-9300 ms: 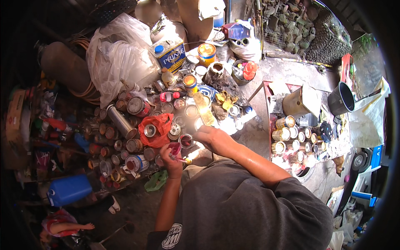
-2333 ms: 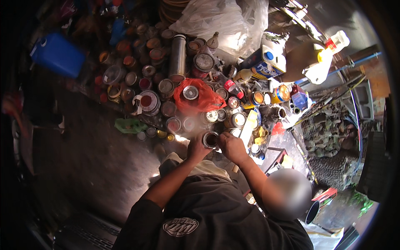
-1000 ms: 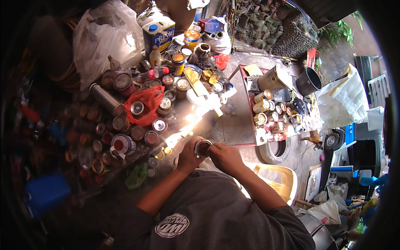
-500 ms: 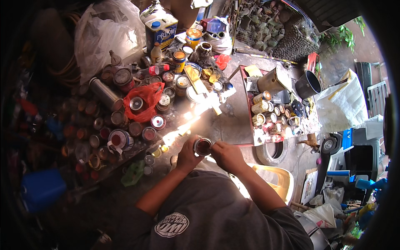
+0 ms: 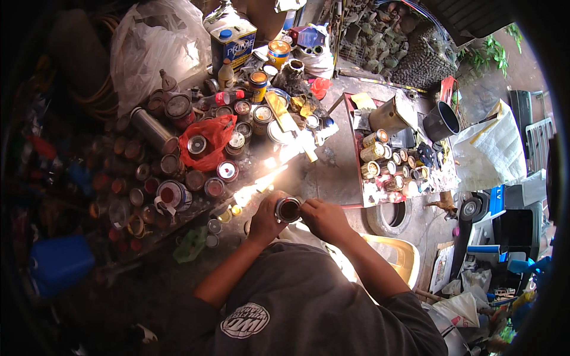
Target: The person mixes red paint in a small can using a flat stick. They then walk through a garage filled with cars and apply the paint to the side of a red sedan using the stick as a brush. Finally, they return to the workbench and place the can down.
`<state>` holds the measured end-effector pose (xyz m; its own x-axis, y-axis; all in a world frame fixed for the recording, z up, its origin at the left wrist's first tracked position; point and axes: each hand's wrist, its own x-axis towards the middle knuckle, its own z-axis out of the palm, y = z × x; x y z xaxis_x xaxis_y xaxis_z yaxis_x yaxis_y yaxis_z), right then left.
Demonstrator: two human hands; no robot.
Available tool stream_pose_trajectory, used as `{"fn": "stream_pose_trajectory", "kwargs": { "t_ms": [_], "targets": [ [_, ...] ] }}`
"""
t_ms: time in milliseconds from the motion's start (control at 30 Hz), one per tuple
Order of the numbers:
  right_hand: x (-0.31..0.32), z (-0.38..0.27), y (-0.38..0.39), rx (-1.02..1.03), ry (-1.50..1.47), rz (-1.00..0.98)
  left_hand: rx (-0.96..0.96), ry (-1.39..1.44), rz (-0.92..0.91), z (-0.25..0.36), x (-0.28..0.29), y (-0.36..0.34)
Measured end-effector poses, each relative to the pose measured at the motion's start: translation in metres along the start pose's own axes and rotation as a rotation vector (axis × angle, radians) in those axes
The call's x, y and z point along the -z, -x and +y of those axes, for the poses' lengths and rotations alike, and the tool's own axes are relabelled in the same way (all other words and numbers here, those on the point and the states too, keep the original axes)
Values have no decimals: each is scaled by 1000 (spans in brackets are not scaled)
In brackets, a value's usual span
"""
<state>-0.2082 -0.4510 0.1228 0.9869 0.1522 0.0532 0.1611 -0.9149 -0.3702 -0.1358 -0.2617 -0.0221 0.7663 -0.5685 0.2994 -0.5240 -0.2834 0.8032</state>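
In front of my chest my left hand (image 5: pixel 266 219) is wrapped round a small open paint can (image 5: pixel 288 209). Its mouth faces up, with a shiny metal rim and a dark reddish-brown inside. My right hand (image 5: pixel 323 221) is closed at the can's right side, fingertips bent together against the rim. Whatever those fingers may pinch is too small or hidden to make out.
Left of my hands a cluttered bench bears several paint cans (image 5: pixel 227 171), a red plastic bag (image 5: pixel 214 135) and a blue-capped container (image 5: pixel 231 47). More cans (image 5: pixel 373 152) lie on a red-edged table (image 5: pixel 332 178). A tyre (image 5: pixel 389 219) and a yellow basin (image 5: pixel 407 252) sit at right.
The surroundings have shifted slightly in the picture. Both hands stay at the can, with the right fingers moved only a little along its rim.
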Motion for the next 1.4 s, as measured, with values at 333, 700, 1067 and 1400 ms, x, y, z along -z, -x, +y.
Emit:
{"fn": "stream_pose_trajectory", "kwargs": {
  "t_ms": [333,700,1067,1400],
  "targets": [
    [-10,-4,1,-27,-33,87,74,13,34,15,-4,5],
    [-18,-22,-13,-70,-55,258,254,80,128,18,-15,-2],
    [-10,-15,-19,-89,-29,159,215,81,151,12,-9,1],
    [-6,-14,-26,14,-74,118,114,104,33,4,7,-9]
  ]
}}
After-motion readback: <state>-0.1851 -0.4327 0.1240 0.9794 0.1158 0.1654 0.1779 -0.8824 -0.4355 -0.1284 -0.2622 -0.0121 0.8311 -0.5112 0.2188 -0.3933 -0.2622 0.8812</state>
